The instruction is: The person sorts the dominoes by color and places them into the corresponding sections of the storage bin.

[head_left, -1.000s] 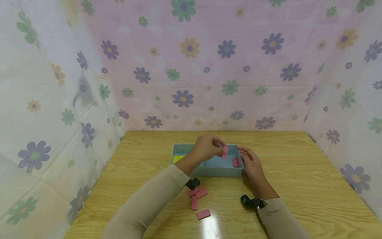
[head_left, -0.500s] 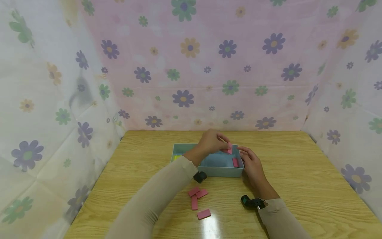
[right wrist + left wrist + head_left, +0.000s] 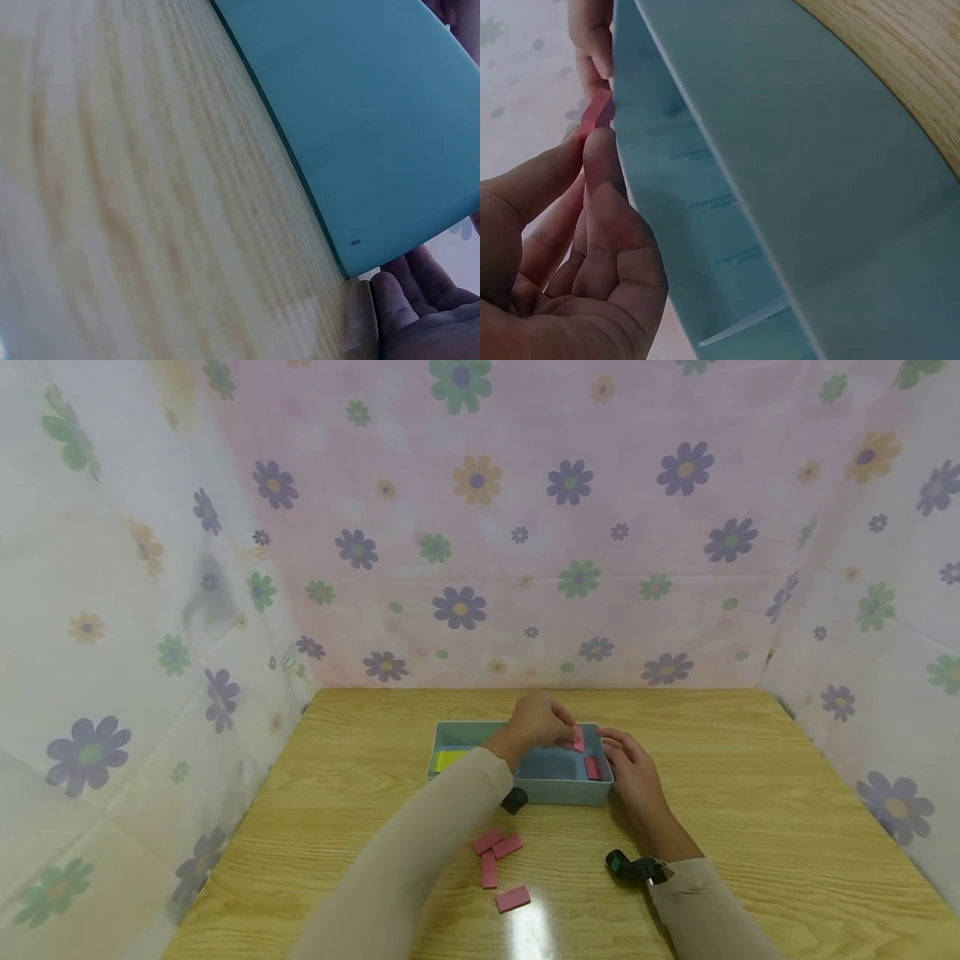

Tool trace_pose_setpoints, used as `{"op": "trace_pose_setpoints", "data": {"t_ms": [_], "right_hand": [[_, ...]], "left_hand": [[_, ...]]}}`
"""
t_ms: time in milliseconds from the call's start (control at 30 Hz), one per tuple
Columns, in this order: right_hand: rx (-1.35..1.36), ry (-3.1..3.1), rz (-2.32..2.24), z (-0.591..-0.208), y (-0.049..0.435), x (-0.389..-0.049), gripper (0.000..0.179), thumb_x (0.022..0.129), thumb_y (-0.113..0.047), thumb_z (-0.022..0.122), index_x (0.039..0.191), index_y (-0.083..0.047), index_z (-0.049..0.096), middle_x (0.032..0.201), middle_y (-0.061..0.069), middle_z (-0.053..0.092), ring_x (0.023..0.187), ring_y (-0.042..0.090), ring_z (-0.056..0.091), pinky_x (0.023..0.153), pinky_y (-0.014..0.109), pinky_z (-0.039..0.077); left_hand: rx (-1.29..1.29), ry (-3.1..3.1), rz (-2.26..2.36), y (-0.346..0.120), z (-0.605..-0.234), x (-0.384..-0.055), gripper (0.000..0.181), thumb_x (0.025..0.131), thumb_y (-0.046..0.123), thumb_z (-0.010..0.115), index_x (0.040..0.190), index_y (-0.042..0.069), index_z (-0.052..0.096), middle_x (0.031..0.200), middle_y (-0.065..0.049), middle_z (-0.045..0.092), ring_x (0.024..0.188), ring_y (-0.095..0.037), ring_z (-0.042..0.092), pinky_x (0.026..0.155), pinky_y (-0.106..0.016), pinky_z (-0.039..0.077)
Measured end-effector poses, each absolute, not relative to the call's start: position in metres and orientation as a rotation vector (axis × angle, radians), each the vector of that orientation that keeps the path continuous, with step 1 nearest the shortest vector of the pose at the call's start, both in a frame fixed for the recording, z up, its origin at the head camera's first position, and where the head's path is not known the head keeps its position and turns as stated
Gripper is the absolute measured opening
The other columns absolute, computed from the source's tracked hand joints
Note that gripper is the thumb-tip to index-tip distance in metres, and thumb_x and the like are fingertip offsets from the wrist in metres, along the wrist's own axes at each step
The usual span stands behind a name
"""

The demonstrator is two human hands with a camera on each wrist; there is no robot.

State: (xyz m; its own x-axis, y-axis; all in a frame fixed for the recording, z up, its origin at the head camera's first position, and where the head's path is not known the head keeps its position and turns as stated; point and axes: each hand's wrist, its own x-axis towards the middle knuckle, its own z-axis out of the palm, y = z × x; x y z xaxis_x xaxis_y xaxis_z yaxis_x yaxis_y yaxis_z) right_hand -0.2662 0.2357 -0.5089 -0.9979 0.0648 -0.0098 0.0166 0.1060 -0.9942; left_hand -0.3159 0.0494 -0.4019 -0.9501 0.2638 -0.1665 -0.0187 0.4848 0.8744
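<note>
Left hand had its grip pinching one end of a pink block over the box, the free end jutting past the fingertips near the right end wall. Block looked light, stiff and smooth, perhaps slippery, hardly fragile; best hold seemed its flat faces near one end. Right hand, just right of that grip, rested relaxed fingers against the box, which looked light enough to slide on the table if knocked.

Box cropped in wrist views, yellow piece partly hidden
</note>
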Motion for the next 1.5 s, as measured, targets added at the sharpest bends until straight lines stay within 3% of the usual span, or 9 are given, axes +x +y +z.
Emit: {"op": "trace_pose_setpoints", "data": {"t_ms": [267, 533, 967, 1100, 1333, 1500], "right_hand": [[-0.085, -2.318, 2.049, -0.508, 0.235, -0.266, 0.043, 0.112, -0.04, 0.044, 0.147, -0.018, 0.053, 0.15, 0.013, 0.052, 0.139, 0.026, 0.051, 0.095, 0.012, 0.049], [-0.098, -2.333, 2.041, -0.503, 0.234, -0.263, 0.043, 0.112, -0.039, 0.042, 0.149, -0.018, 0.052, 0.151, 0.011, 0.051, 0.14, 0.024, 0.049, 0.1, 0.014, 0.048], [-0.045, -2.282, 2.093, -0.505, 0.234, -0.264, 0.044, 0.113, -0.036, 0.043, 0.15, -0.014, 0.051, 0.151, 0.014, 0.052, 0.138, 0.025, 0.052, 0.096, 0.013, 0.051], [-0.018, -2.265, 2.079, -0.505, 0.233, -0.265, 0.042, 0.113, -0.033, 0.043, 0.148, -0.012, 0.052, 0.148, 0.015, 0.054, 0.133, 0.021, 0.055, 0.096, 0.015, 0.052], [0.01, -2.262, 2.073, -0.505, 0.233, -0.265, 0.04, 0.113, -0.028, 0.041, 0.148, -0.01, 0.051, 0.147, 0.017, 0.053, 0.131, 0.022, 0.056, 0.098, 0.017, 0.052], [-0.004, -2.264, 2.084, -0.505, 0.233, -0.264, 0.042, 0.113, -0.031, 0.042, 0.148, -0.011, 0.051, 0.147, 0.016, 0.053, 0.132, 0.024, 0.056, 0.097, 0.019, 0.053]], "left_hand": [[0.188, 2.554, 1.231, 0.058, -0.411, -0.325, 0.007, 0.082, 0.01, 0.089, 0.082, 0.007, 0.083, 0.064, -0.002, 0.074, 0.069, -0.02, 0.077, 0.074, -0.04, 0.065], [0.228, 2.698, 0.984, 0.063, -0.415, -0.322, 0.008, 0.081, 0.017, 0.091, 0.082, 0.012, 0.085, 0.072, 0.003, 0.077, 0.063, -0.01, 0.071, 0.058, -0.023, 0.056], [0.249, 2.785, 0.838, 0.069, -0.417, -0.318, 0.013, 0.081, 0.021, 0.091, 0.074, 0.013, 0.083, 0.069, 0.005, 0.075, 0.06, -0.008, 0.065, 0.066, -0.023, 0.056], [0.224, 2.769, 0.851, 0.07, -0.42, -0.319, 0.017, 0.081, 0.019, 0.091, 0.07, 0.012, 0.08, 0.062, 0.004, 0.072, 0.054, -0.009, 0.064, 0.062, -0.023, 0.055], [0.216, 2.812, 0.754, 0.072, -0.424, -0.321, 0.024, 0.081, 0.026, 0.091, 0.067, 0.013, 0.077, 0.059, 0.005, 0.067, 0.058, -0.01, 0.061, 0.077, -0.027, 0.058], [0.154, 2.802, 0.778, 0.072, -0.425, -0.32, 0.04, 0.09, 0.028, 0.08, 0.059, 0.013, 0.061, 0.057, 0.003, 0.06, 0.059, -0.015, 0.064, 0.064, -0.028, 0.053]]}}
